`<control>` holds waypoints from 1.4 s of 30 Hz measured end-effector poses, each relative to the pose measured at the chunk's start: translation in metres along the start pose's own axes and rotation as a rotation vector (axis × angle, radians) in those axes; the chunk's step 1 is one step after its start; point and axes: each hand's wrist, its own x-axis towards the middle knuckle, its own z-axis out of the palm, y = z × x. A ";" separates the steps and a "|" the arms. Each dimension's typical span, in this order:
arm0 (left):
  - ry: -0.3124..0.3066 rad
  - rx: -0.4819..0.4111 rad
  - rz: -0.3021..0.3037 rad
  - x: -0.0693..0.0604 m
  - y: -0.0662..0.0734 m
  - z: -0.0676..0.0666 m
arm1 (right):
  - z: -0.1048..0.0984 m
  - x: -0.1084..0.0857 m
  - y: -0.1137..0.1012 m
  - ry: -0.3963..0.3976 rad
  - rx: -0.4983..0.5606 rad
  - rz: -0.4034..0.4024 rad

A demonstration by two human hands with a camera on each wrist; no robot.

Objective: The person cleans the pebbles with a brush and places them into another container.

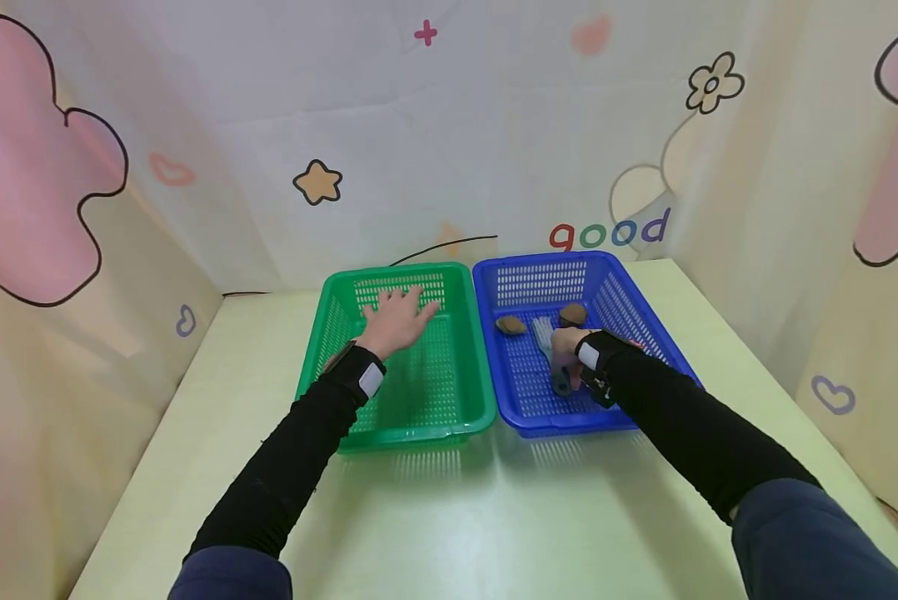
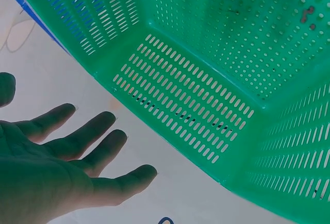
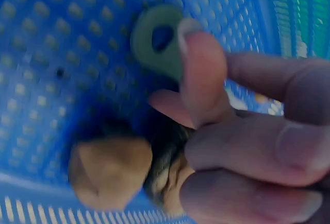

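Observation:
My right hand [image 1: 569,346] reaches down into the blue basket [image 1: 527,414] and pinches a tool [image 1: 560,382] by its grey-green handle, which has a hole at its end. The tool's pale, streaked head points towards the back wall. In the right wrist view, thumb and curled fingers [image 3: 206,74] cover part of the handle [image 3: 147,41]. Close by lie two brown lumps, one beyond the hand [image 1: 572,314] and another to its left [image 1: 511,325]; their kind is unclear. Over the green basket [image 1: 411,435], my left hand [image 1: 395,323] is spread and holds nothing.
Both baskets stand side by side on a pale table [image 1: 449,517], their rims close together. A printed curtain [image 1: 449,125] hangs behind the table and along both sides. In the right wrist view, a dark and pale patterned object [image 3: 167,177] is partly hidden by the fingers.

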 end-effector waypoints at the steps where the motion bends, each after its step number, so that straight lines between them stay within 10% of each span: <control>1: -0.007 -0.003 -0.003 0.000 0.001 0.000 | 0.012 0.022 0.012 0.004 -0.022 -0.021; 6: -0.019 -0.010 -0.016 -0.002 0.004 0.003 | 0.030 0.049 0.024 -0.031 0.010 0.014; 12: -0.037 0.000 -0.008 -0.001 0.006 0.006 | -0.007 -0.052 -0.020 -0.074 0.170 0.023; 21: -0.071 0.009 0.053 0.010 0.025 0.007 | -0.015 -0.064 -0.004 -0.034 0.348 -0.069; 42: -0.337 0.182 0.185 0.044 0.113 0.019 | -0.042 -0.128 0.004 0.638 0.534 -0.091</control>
